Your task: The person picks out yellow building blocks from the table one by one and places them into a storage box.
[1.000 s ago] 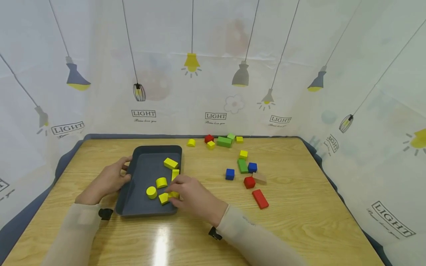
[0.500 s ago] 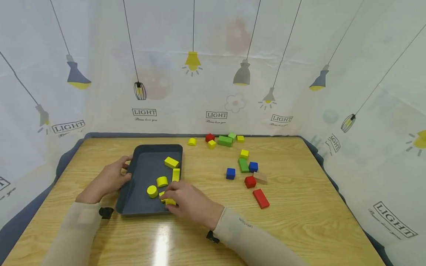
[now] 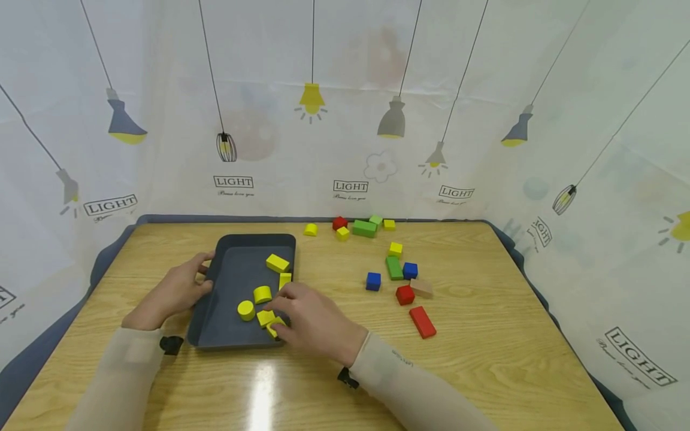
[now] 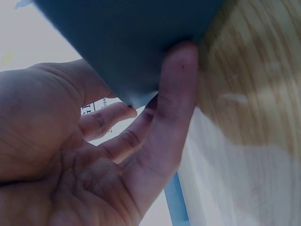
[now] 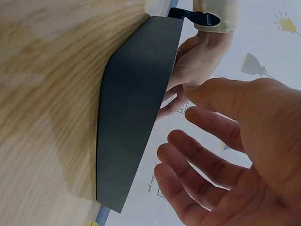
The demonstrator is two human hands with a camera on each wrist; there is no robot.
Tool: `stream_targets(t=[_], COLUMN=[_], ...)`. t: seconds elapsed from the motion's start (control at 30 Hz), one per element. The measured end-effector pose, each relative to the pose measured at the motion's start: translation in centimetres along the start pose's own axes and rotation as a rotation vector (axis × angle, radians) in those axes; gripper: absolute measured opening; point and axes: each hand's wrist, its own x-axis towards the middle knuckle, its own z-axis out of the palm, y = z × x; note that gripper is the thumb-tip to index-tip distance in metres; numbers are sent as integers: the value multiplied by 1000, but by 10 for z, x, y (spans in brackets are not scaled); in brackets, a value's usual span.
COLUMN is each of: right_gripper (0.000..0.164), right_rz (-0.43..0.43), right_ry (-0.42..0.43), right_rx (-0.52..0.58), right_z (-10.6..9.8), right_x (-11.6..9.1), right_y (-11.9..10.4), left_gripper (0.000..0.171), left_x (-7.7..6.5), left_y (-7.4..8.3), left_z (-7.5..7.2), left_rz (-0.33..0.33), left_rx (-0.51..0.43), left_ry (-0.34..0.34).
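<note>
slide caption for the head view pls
Left hand on a dark tray, right hand over the yellow blocks inside.

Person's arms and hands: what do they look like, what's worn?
Left hand and right hand: bare. Left sleeve and right sleeve: long, cream; small lettering on the right one, illegible. Black left wrist device and black right wrist device.

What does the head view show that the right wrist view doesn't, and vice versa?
Only the head view: yellow blocks of mixed shapes inside the dark grey rectangular tray, plus a red oblong block and blue cubes on the light wood-grain tabletop.

Only the right wrist view: the palm side of the right hand.

Both: the tray, the tabletop, the left hand, right hand and the white backdrop printed with lamps.
</note>
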Motion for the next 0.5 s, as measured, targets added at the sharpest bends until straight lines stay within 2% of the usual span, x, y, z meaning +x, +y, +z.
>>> stream_targets(t=[0.5], right_gripper=[37], right_rz=[110], right_ry=[35], right_rx=[-18], right_z=[-17], right_x=[-7], right_y=[26], left_gripper=[68], left_x=[-1], left_y=[2], left_z=[-1], left_rz=[5], left_rx=[4], left_ry=[4])
